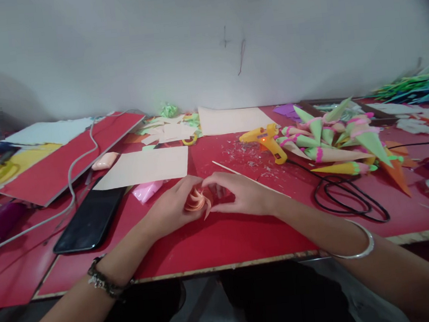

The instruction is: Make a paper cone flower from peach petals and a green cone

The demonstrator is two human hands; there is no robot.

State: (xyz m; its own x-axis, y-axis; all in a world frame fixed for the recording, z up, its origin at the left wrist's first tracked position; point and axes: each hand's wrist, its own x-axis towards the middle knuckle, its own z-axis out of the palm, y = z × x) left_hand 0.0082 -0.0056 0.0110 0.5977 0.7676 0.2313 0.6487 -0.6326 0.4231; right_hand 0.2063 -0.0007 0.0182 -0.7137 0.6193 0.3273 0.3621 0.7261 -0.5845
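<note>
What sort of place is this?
It looks like a craft workspace, probably for paper flowers or similar decorations. The signs are the yellow glue gun with its light on, the pile of coloured cones, and the curled orange piece held in the left hand.

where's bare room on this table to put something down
The red table is bare between the left hand, right hand and front edge; a smaller patch lies between phone and front edge. It's crowded around the paper cones and glue gun.
</note>
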